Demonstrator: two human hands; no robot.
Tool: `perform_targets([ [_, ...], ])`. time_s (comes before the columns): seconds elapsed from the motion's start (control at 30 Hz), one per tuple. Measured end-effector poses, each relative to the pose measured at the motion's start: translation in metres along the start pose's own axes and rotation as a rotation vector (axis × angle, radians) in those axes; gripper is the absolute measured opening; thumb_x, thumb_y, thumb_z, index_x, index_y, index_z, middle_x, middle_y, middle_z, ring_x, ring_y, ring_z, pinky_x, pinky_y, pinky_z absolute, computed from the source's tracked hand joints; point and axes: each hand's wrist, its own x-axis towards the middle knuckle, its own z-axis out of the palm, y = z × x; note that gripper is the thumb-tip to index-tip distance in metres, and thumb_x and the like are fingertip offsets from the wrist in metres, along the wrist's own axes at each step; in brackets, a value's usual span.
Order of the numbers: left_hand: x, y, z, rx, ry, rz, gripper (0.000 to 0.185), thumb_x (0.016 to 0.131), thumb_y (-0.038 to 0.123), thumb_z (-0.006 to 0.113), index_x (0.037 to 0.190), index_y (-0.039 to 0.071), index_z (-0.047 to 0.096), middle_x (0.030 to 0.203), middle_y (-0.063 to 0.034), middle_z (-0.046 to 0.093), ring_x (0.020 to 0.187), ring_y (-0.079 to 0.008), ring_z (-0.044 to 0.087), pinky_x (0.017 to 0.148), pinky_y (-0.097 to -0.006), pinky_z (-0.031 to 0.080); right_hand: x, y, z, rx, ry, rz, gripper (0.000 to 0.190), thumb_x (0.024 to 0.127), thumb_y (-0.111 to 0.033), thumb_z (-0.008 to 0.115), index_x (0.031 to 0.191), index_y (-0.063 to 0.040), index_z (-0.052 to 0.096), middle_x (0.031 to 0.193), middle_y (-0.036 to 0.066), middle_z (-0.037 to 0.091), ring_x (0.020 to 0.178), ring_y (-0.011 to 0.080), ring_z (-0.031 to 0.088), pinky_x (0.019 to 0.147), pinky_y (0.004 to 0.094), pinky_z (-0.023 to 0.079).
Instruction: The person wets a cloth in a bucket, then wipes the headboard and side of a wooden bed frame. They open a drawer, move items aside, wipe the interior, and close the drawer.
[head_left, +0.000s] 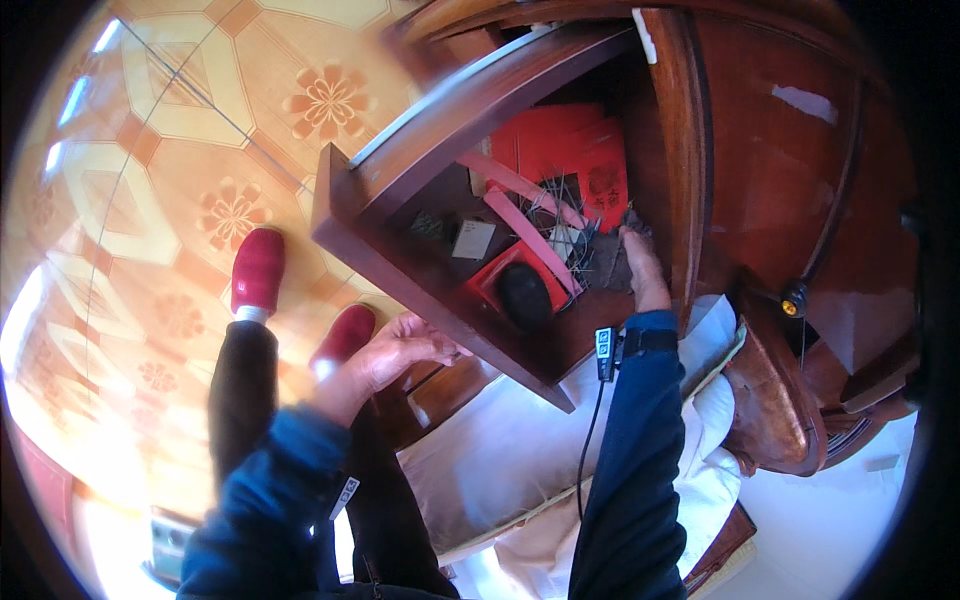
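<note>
A dark-brown wooden drawer (442, 300) is pulled out before me. My right hand (645, 266) reaches inside it and grips a dark grey cloth (611, 262). My left hand (411, 346) is at the drawer's outer front face, fingers curled; what they hold there is hidden. Inside lie red paper packets (555, 154), two pink strips (532, 244), a tangle of thin wires or twist ties (559, 199), and a small white card (473, 238) with writing. A black rounded object (523, 294) rests in a red open box (491, 276).
Right of the drawer rises the brown wooden cabinet (765, 165). White cloth bedding (517, 450) lies below the drawer. My feet, in red slippers (259, 270), stand on patterned floor tiles (225, 112). A black cable (591, 442) hangs from my right cuff.
</note>
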Motion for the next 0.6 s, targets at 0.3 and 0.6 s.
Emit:
perform_targets([
  [0.3,0.004,0.003,0.007,-0.009,0.049,-0.014,0.026,0.088,0.009,0.068,0.114,0.004,0.068,0.106,-0.0092,0.072,0.097,-0.0191,0.067,0.092,-0.0345,0.052,-0.082,0.003,-0.001,-0.185,-0.141,-0.048,0.067,0.083,-0.028,0.064,0.14,0.004,0.048,0.134,0.028,0.057,0.128,0.0389,0.053,0.108,0.0384,0.04],
  [0.6,0.003,-0.001,0.001,0.027,0.079,-0.013,0.022,0.087,0.005,0.067,0.109,0.003,0.069,0.099,-0.0084,0.072,0.095,-0.0185,0.068,0.091,-0.0338,0.053,-0.242,0.04,-0.032,0.408,0.072,-0.18,0.05,0.091,-0.015,0.054,0.139,0.001,0.048,0.124,0.02,0.061,0.107,0.0327,0.062,0.097,0.036,0.047],
])
